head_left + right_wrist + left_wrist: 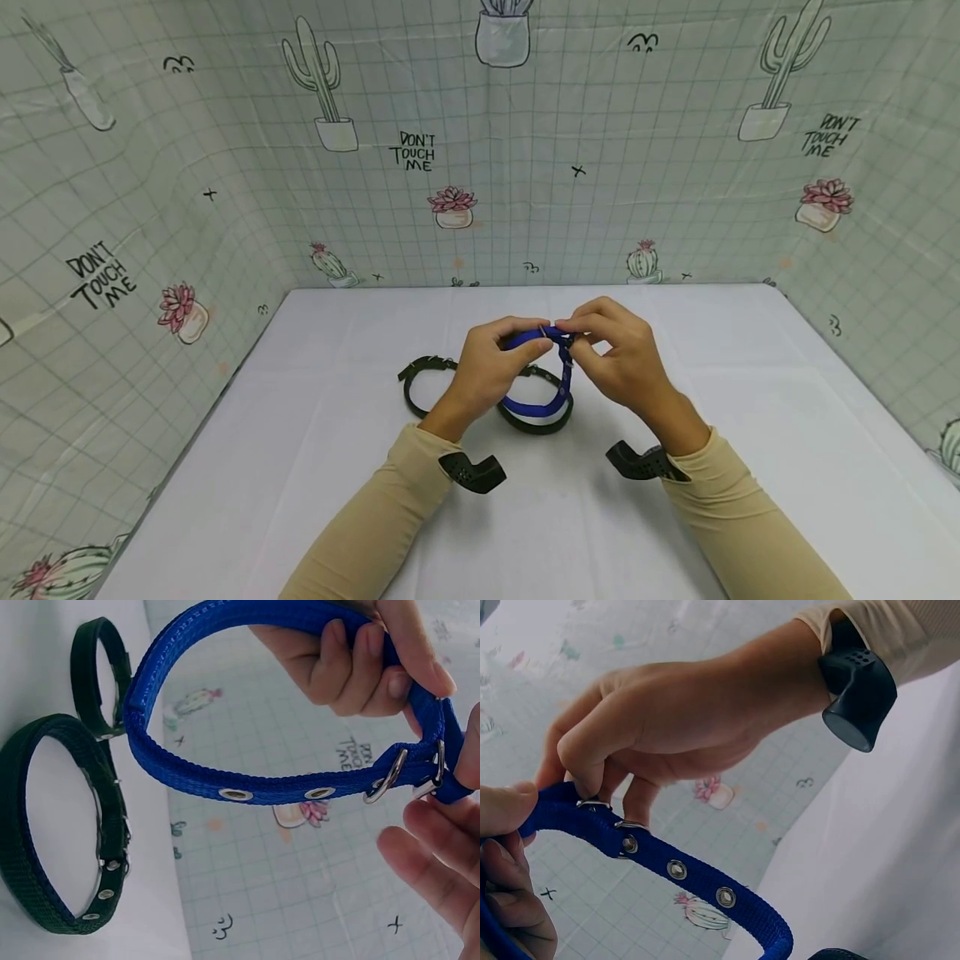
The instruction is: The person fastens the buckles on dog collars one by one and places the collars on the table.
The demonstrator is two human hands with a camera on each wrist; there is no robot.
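Note:
A blue collar [534, 410] with metal eyelets is held up in a loop between both hands. My left hand [483, 358] grips its strap, thumb on the near side and fingers curled behind. My right hand [626, 350] pinches the strap by the metal buckle [429, 786], where a strap layer is folded. A D-ring [386, 776] sits beside that buckle. In the right wrist view two dark green collars stand behind the blue one, a larger collar [19, 825] and a smaller collar [86, 671]. From the head view, my left hand and the blue loop partly cover them.
A white-covered table [300, 500] lies under the hands. Around it hangs a gridded cloth [540, 125] printed with cacti and words. Black devices are strapped to the left wrist [474, 473] and the right wrist [641, 461].

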